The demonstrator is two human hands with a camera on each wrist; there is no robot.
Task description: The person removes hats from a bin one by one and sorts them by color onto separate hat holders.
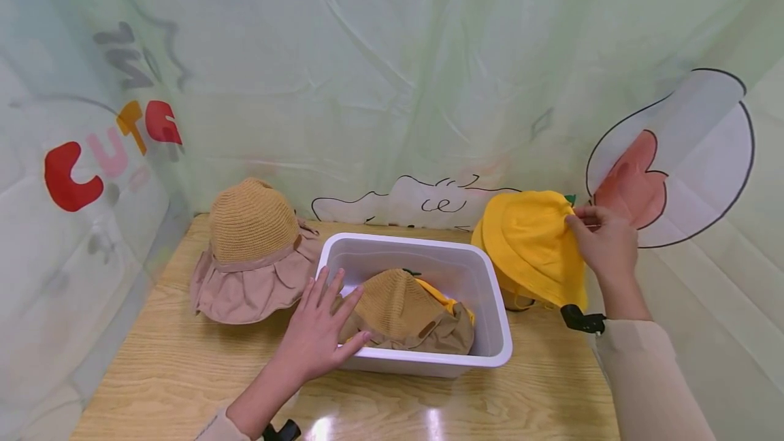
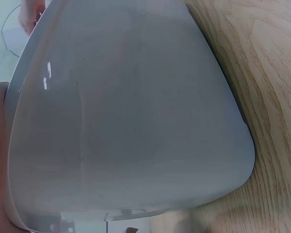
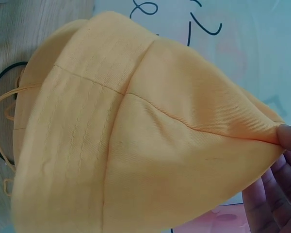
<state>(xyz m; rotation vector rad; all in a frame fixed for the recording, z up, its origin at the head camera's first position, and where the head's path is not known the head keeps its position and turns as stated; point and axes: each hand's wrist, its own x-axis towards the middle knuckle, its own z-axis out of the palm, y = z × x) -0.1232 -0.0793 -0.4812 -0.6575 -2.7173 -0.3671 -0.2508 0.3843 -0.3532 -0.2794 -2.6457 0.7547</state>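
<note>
At the right of the table, my right hand [image 1: 608, 240] pinches the crown of a yellow bucket hat [image 1: 533, 237] between thumb and fingers. In the right wrist view the crown of this yellow hat [image 3: 184, 126] is drawn to a point at the fingertips, with thin cords by its brim. My left hand [image 1: 318, 332] lies over the near left corner of a white plastic bin [image 1: 422, 363], its fingers spread and straight. Inside the bin are a tan knit hat [image 1: 395, 301] with a brown fabric brim and a partly hidden yellow piece [image 1: 437, 291].
Left of the bin stands another tan knit hat [image 1: 251, 223] with a wide pinkish-brown ruffled brim. Everything rests on a wooden table [image 1: 184, 359]. A pale printed curtain [image 1: 275, 87] closes off the back and sides.
</note>
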